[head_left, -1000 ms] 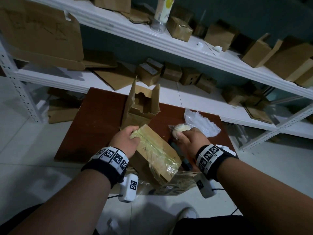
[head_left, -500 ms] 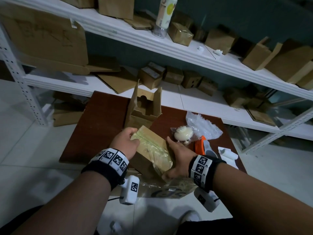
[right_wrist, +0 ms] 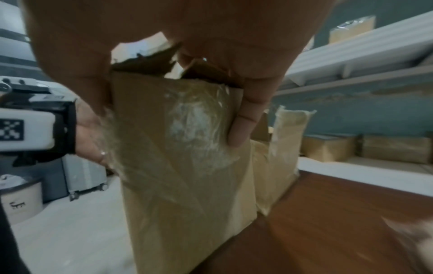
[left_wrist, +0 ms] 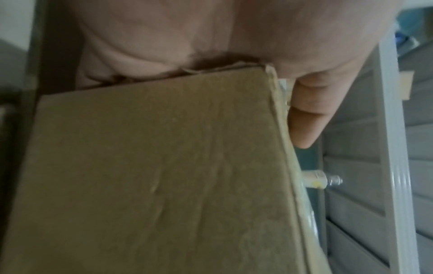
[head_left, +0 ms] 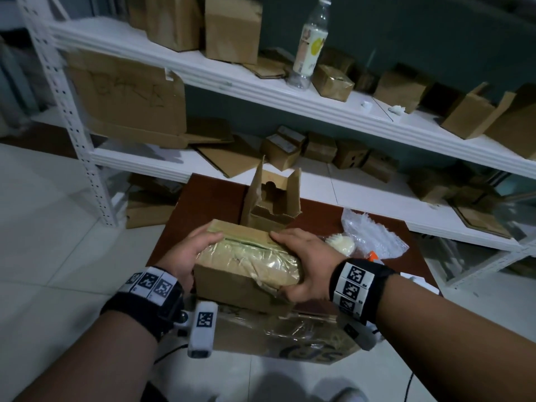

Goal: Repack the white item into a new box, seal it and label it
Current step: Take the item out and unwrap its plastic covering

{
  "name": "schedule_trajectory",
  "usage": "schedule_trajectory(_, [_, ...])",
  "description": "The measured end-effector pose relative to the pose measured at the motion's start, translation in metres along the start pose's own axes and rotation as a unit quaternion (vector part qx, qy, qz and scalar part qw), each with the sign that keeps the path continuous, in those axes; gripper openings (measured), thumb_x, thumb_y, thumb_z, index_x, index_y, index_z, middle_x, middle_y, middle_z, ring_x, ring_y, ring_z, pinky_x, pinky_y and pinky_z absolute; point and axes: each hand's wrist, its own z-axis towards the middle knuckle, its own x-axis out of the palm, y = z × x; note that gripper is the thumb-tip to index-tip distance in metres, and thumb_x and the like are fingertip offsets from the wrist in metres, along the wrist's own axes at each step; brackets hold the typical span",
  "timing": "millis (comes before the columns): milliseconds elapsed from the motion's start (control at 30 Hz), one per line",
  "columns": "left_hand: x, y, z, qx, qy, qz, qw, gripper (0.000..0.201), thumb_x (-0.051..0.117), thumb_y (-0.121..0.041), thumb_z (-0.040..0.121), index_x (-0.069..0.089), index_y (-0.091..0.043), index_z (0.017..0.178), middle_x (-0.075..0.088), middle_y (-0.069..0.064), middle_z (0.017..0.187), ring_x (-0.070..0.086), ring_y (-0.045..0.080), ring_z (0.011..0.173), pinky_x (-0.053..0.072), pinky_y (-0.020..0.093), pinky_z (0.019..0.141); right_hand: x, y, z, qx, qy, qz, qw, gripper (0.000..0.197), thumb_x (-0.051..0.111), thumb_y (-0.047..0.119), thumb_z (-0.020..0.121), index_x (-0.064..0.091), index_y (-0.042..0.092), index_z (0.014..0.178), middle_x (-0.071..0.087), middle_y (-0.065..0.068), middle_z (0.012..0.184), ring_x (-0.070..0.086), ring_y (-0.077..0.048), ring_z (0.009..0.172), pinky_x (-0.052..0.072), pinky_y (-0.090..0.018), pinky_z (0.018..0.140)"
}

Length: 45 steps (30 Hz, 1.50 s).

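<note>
While both hands clasp it from the sides, the taped box hangs above the desk's near edge in the head view: left hand on its left end, right hand on its right. Behind stands an opened box; the white item lies toward the desk's right edge. Left wrist view: the thumb lies along the cardboard's edge. Right wrist view: fingers curl over crinkled tape

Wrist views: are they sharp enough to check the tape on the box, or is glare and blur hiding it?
Right wrist: motion-blurred, white glare on the tape over the box. Left wrist: soft, showing only bare cardboard and a fingertip. Head: dim but sharper; tape sheen shows between both hands.
</note>
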Motion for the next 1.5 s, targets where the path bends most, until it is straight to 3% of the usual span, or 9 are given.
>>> schedule_trajectory(200, [-0.038,-0.005,-0.005,0.045,-0.088,0.005,0.995,0.028,0.066,-0.018,0.086,0.063,-0.033,0.110,0.072,0.004,0.104,0.069,0.026,0.091,0.053,0.041,0.075,-0.003,0.010,0.022,-0.042,-0.068,-0.003,0.997,0.110,0.080,0.052,0.067,0.018,0.033,0.155,0.018,0.010,0.160,0.023,-0.012,0.144,0.029,-0.035,0.118])
schedule_trajectory(333, [-0.058,-0.008,0.000,0.067,-0.195,-0.055,0.977,0.034,0.068,-0.020,0.083,0.060,-0.023,0.116,0.066,0.008,0.108,0.064,0.026,0.091,0.051,0.038,0.071,-0.006,0.011,0.036,0.007,-0.141,0.040,0.989,0.097,0.071,0.065,0.073,0.025,0.034,0.153,0.028,0.010,0.155,0.038,-0.012,0.137,0.040,-0.037,0.112])
schedule_trajectory(433, [-0.067,-0.006,0.002,0.038,-0.264,-0.073,0.961,0.052,0.075,-0.037,0.067,0.056,-0.035,0.115,0.065,0.007,0.110,0.064,0.033,0.096,0.052,0.053,0.088,-0.007,0.008,0.039,0.019,-0.189,0.043,0.981,0.076,0.062,0.063,0.080,0.041,0.030,0.145,0.043,0.008,0.141,0.051,-0.012,0.121,0.050,-0.037,0.102])
schedule_trajectory(667, [-0.051,0.009,0.011,-0.031,-0.396,0.027,0.917,0.069,0.079,-0.056,0.050,0.051,-0.039,0.111,0.049,0.011,0.131,0.057,0.034,0.096,0.058,0.050,0.082,-0.004,-0.015,0.048,0.076,-0.157,-0.034,0.984,0.065,0.059,0.060,0.086,0.050,0.025,0.140,0.047,0.004,0.141,0.043,-0.015,0.129,0.039,-0.034,0.110])
schedule_trajectory(833, [-0.036,0.014,0.028,-0.013,-0.375,-0.064,0.925,0.066,0.083,-0.035,0.072,0.044,-0.025,0.124,0.045,0.004,0.122,0.054,0.025,0.091,0.061,0.046,0.074,0.003,-0.029,0.054,0.094,-0.128,-0.049,0.986,0.063,0.062,0.055,0.087,0.048,0.026,0.142,0.047,0.004,0.144,0.040,-0.016,0.134,0.035,-0.034,0.113])
schedule_trajectory(967, [-0.028,0.017,0.052,-0.004,-0.348,-0.147,0.926,0.063,0.089,-0.034,0.067,0.055,-0.019,0.118,0.048,0.007,0.131,0.057,0.030,0.106,0.061,0.052,0.063,0.009,-0.040,0.061,0.070,-0.109,-0.092,0.987,0.061,0.061,0.053,0.088,0.048,0.027,0.142,0.048,0.005,0.145,0.036,-0.016,0.136,0.030,-0.033,0.115])
schedule_trajectory(1100, [-0.020,0.014,0.073,0.009,-0.306,-0.211,0.928,0.055,0.074,-0.021,0.082,0.053,-0.013,0.132,0.056,0.015,0.128,0.061,0.025,0.105,0.058,0.048,0.081,0.013,-0.050,0.068,0.056,-0.124,-0.080,0.987,0.054,0.061,0.049,0.089,0.055,0.026,0.137,0.052,0.006,0.141,0.038,-0.016,0.133,0.030,-0.033,0.112])
schedule_trajectory(1233, [-0.004,0.008,0.089,0.020,-0.264,-0.241,0.934,0.046,0.066,-0.026,0.092,0.055,-0.007,0.132,0.057,0.005,0.122,0.055,0.020,0.117,0.047,0.046,0.101,0.016,-0.059,0.071,0.022,-0.128,-0.076,0.989,0.052,0.062,0.046,0.088,0.058,0.025,0.135,0.055,0.004,0.138,0.041,-0.020,0.133,0.036,-0.040,0.112])
schedule_trajectory(1500, [0.028,0.015,0.094,0.044,-0.234,-0.139,0.961,0.039,0.064,-0.040,0.089,0.058,-0.022,0.123,0.061,-0.002,0.110,0.061,0.017,0.107,0.055,0.040,0.084,0.013,-0.073,0.057,-0.001,-0.190,-0.044,0.981,0.053,0.062,0.048,0.085,0.059,0.027,0.133,0.046,0.000,0.145,0.035,-0.023,0.136,0.033,-0.040,0.111])
